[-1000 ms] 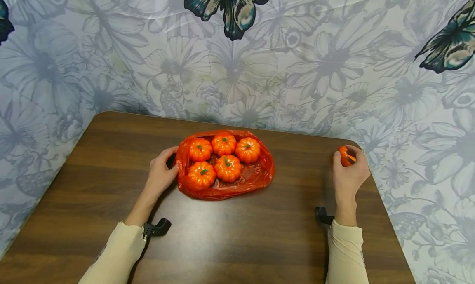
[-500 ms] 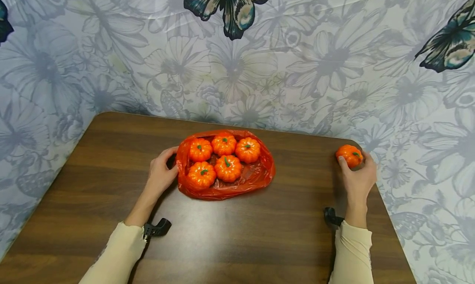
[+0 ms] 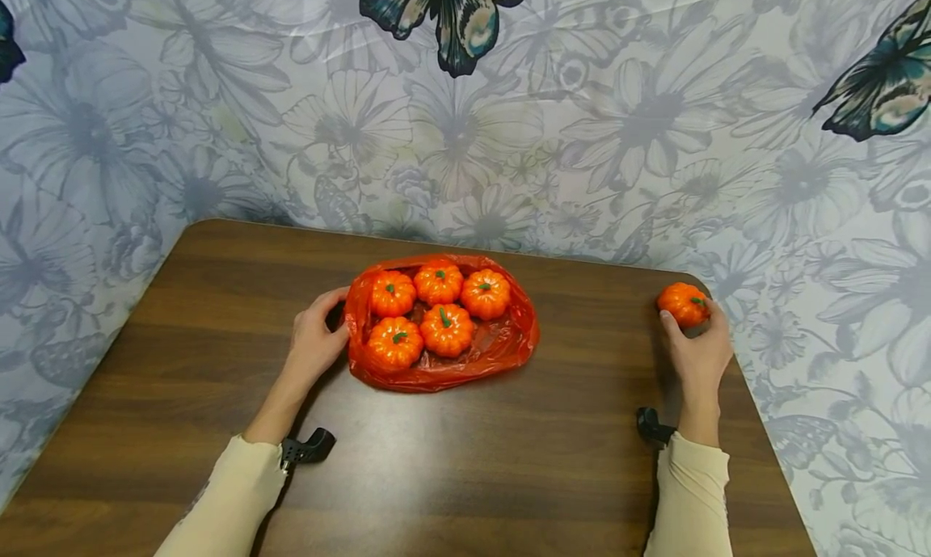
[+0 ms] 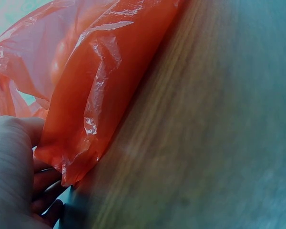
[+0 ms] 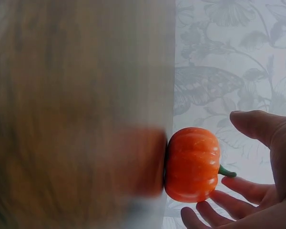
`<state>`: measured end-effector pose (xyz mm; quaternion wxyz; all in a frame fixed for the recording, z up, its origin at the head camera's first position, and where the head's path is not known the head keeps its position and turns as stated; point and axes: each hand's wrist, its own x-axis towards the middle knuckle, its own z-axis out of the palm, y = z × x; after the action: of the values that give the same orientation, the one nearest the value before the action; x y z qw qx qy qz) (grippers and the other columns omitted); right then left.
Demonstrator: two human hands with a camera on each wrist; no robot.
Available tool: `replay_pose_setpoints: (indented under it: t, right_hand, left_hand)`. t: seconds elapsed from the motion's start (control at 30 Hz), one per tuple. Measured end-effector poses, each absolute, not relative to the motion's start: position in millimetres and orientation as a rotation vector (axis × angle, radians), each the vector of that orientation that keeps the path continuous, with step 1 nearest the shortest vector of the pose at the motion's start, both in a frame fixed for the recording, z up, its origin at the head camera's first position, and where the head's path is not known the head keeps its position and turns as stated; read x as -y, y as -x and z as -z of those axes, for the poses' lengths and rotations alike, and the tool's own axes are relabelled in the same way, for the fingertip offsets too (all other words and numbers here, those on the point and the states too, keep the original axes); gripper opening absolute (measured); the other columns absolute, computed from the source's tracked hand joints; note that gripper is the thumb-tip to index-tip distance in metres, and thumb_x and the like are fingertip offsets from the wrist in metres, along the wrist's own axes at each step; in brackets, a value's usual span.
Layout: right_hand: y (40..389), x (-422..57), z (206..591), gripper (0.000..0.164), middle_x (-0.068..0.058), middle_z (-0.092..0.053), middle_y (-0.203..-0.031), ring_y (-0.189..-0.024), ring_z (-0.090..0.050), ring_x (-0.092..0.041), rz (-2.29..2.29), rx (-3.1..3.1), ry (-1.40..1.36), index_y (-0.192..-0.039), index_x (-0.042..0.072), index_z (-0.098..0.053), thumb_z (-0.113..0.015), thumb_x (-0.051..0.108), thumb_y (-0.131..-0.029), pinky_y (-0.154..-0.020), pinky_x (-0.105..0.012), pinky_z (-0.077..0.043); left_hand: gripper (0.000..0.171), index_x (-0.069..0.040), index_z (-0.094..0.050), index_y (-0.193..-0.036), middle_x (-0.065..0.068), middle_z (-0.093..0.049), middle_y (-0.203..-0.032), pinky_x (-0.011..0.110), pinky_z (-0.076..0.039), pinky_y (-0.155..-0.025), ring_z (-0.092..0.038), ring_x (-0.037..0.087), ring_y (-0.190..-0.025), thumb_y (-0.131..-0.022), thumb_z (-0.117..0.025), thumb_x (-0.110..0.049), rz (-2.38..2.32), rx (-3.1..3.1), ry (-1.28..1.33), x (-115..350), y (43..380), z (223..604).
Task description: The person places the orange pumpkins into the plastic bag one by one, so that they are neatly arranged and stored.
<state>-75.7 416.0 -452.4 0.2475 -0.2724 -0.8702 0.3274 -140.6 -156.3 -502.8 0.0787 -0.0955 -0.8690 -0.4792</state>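
An opened red plastic bag (image 3: 502,355) lies on the table, its rim spread around several small orange pumpkins (image 3: 447,331) with green stems. My left hand (image 3: 318,331) pinches the bag's left edge between thumb and fingers; in the left wrist view the thin film (image 4: 86,109) runs between them. At the table's far right corner sits one more pumpkin (image 3: 684,305). Close behind it is my right hand (image 3: 701,347), fingers loosely spread. In the right wrist view this pumpkin (image 5: 191,164) rests on the tabletop, with the thumb (image 5: 257,125) apart from it and the fingertips near its lower side and stem.
The brown wooden table (image 3: 465,476) has rounded far corners, and the lone pumpkin stands near its right edge. Beyond the table hangs a pale cloth (image 3: 465,153) printed with flowers and butterflies. A black camera mount (image 3: 309,446) sits on each wrist.
My right hand has drawn back and to the right from over the lone pumpkin, loosening its fingers and uncovering it. The left hand and the bag have stayed still.
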Motion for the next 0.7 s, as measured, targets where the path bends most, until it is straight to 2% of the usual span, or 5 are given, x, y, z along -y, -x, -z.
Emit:
replay_pose_setpoints:
  t: [0.23,0.33,0.53,0.6,0.7]
  right_hand:
    - [74.6,-413.0,451.4,0.063,-0.024,-0.06,-0.145,-0.13,-0.057,-0.045,-0.847,2.356,0.718,-0.145,-0.001,-0.058,-0.079,0.027,-0.092,-0.104,-0.053,-0.045]
    - [74.8,-413.6,451.8,0.066,-0.026,-0.058,-0.146,-0.135,-0.053,-0.044,-0.854,2.364,0.671,-0.146,-0.002,-0.056,-0.081,0.025,-0.091,-0.11,-0.055,-0.043]
    - [75.9,-417.5,455.5,0.076,-0.025,-0.048,-0.159,-0.149,-0.042,-0.045,-0.908,2.473,0.631,-0.156,0.002,-0.046,-0.079,0.028,-0.092,-0.125,-0.06,-0.028]
    - [76.9,-417.0,456.3,0.076,-0.023,-0.049,-0.158,-0.149,-0.043,-0.044,-0.912,2.496,0.631,-0.156,0.004,-0.047,-0.079,0.029,-0.092,-0.125,-0.061,-0.029]
    - [79.0,-413.9,456.9,0.071,-0.021,-0.054,-0.155,-0.146,-0.048,-0.041,-0.91,2.496,0.614,-0.152,0.007,-0.051,-0.081,0.029,-0.092,-0.119,-0.061,-0.038]
  left_hand:
    - [0.043,-0.002,-0.069,-0.13,0.023,-0.067,-0.137,0.061,-0.041,-0.116,-0.061,0.043,-0.131,-0.088,-0.071,-0.001,1.453,2.598,0.282,157.4,140.4,503.5]
    - [0.043,-0.001,-0.069,-0.13,0.023,-0.067,-0.137,0.061,-0.041,-0.116,-0.061,0.044,-0.131,-0.087,-0.07,0.0,1.452,2.601,0.277,157.7,140.2,503.8]
    - [0.043,-0.001,-0.069,-0.131,0.023,-0.066,-0.138,0.061,-0.04,-0.117,-0.06,0.044,-0.132,-0.088,-0.07,-0.001,1.448,2.612,0.27,157.2,140.5,504.0]
    - [0.044,-0.002,-0.069,-0.131,0.023,-0.066,-0.138,0.061,-0.04,-0.117,-0.06,0.043,-0.132,-0.088,-0.07,0.0,1.456,2.607,0.268,157.0,140.5,504.1]
    - [0.044,-0.002,-0.069,-0.131,0.023,-0.067,-0.137,0.061,-0.04,-0.117,-0.06,0.043,-0.131,-0.087,-0.07,0.0,1.455,2.6,0.274,157.0,140.3,504.6]
